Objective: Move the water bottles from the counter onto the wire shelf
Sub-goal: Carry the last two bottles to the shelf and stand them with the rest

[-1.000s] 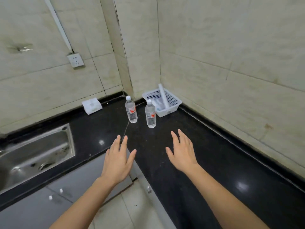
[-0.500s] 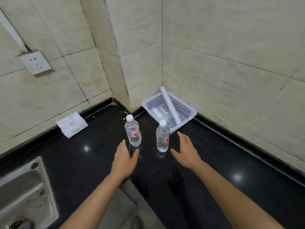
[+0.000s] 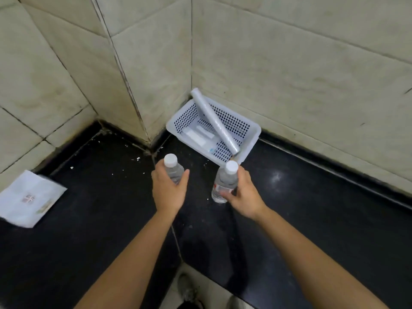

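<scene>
Two small clear water bottles with white caps stand upright on the black counter (image 3: 89, 219) near the tiled corner. My left hand (image 3: 168, 190) wraps around the left bottle (image 3: 172, 167), hiding most of its body. My right hand (image 3: 244, 194) closes around the right bottle (image 3: 224, 182), whose red-and-white label shows between my fingers. No wire shelf is in view.
A white perforated plastic basket (image 3: 185, 121) sits in the corner behind the bottles, holding a roll of plastic film (image 3: 214, 121) and small white items. A white paper packet (image 3: 29, 199) lies at the left by the wall. The counter's front edge runs below my forearms.
Both hands moved forward from open, just short of the bottles, to wrapped around them. The camera came closer and tilted down; the sink and socket left the view.
</scene>
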